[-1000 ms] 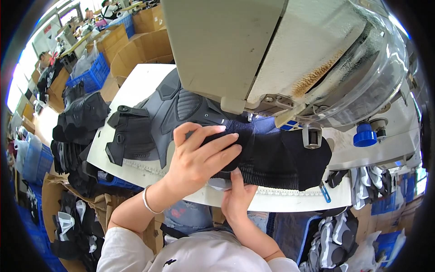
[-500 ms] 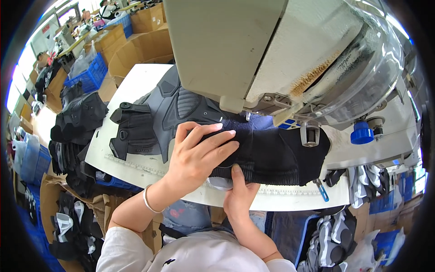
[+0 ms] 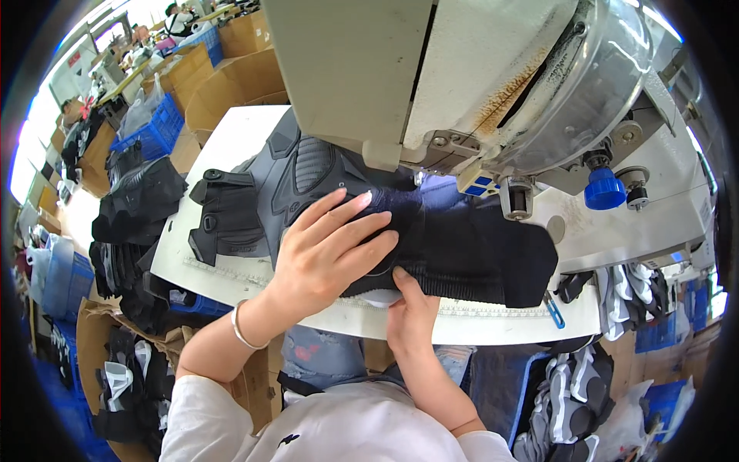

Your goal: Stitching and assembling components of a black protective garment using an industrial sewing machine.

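A black knee pad (image 3: 477,250) with a grey moulded shell and strap tabs lies across the white table (image 3: 185,239), partly beneath the sewing machine head (image 3: 346,69). My left hand (image 3: 327,250) rests flat on it, fingers apart, where the shell meets the black fabric. At the near edge, my right hand (image 3: 412,316) pinches the fabric, thumb on top and the other fingers hidden underneath. The needle area is hidden behind the machine head. Dark blue fabric (image 3: 443,192) shows just beyond the black part.
Blue-handled thread snips (image 3: 554,310) lie by the table's right edge. A blue knob (image 3: 604,189) juts from the machine. Dark pads (image 3: 142,200) are piled at left, above a cardboard box (image 3: 88,346) of pieces. More grey and black pieces (image 3: 566,400) sit at lower right.
My left hand has flattened and spread its fingers on the pad. The black fabric on the right is smoother and turned slightly. The whole view has shifted a little.
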{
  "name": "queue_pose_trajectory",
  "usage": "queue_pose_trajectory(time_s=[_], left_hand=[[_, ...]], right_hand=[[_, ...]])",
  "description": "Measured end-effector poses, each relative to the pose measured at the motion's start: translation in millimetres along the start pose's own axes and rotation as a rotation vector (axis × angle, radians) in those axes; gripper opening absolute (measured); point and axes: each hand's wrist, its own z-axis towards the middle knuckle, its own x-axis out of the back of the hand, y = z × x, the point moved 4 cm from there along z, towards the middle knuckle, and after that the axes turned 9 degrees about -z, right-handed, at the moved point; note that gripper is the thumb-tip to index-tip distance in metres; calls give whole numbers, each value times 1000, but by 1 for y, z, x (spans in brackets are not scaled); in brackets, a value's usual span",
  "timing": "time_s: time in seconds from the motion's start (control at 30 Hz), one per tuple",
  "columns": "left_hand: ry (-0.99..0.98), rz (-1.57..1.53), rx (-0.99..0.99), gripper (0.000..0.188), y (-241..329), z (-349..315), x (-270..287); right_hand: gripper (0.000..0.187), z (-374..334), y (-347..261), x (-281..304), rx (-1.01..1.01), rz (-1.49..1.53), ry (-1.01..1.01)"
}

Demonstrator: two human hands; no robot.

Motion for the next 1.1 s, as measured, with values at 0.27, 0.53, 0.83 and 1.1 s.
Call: queue_pose_trajectory(time_s=[0.27, 0.53, 0.83, 1.1], left_hand=[[20, -340, 448, 16, 5, -7, 88], [-27, -379, 556, 15, 37, -11, 158], [-392, 776, 236, 17, 21, -46, 285], [257, 1108, 724, 18, 23, -152, 541]], right_hand=[[48, -66, 48, 7, -368, 378, -400], [51, -113, 52, -6, -452, 209, -549], [62, -108, 60, -36, -67, -961, -887], [54, -101, 59, -74, -31, -552, -943]])
